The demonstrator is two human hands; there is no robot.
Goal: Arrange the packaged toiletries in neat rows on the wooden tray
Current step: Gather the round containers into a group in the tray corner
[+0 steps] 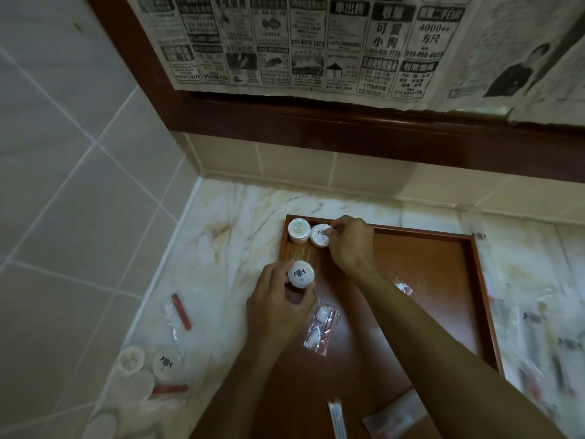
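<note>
Tray: right half free, left crowded

Bare wood on tray [443,280] right side; two round packs [299,229] fill far-left corner, clear sachets [321,327] lie mid-tray, tiled wall [79,185] hems table [228,223] left.

round white packs: three on tray [443,280], first [298,230]; clear sachets: two inside tray, first [323,327].

Glossy wooden tray [449,280], veined marble counter [240,217]

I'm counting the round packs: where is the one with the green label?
In the head view, the green-labelled round pack sits in the wooden tray's far left corner, beside the round pack the right hand pinches.
</note>
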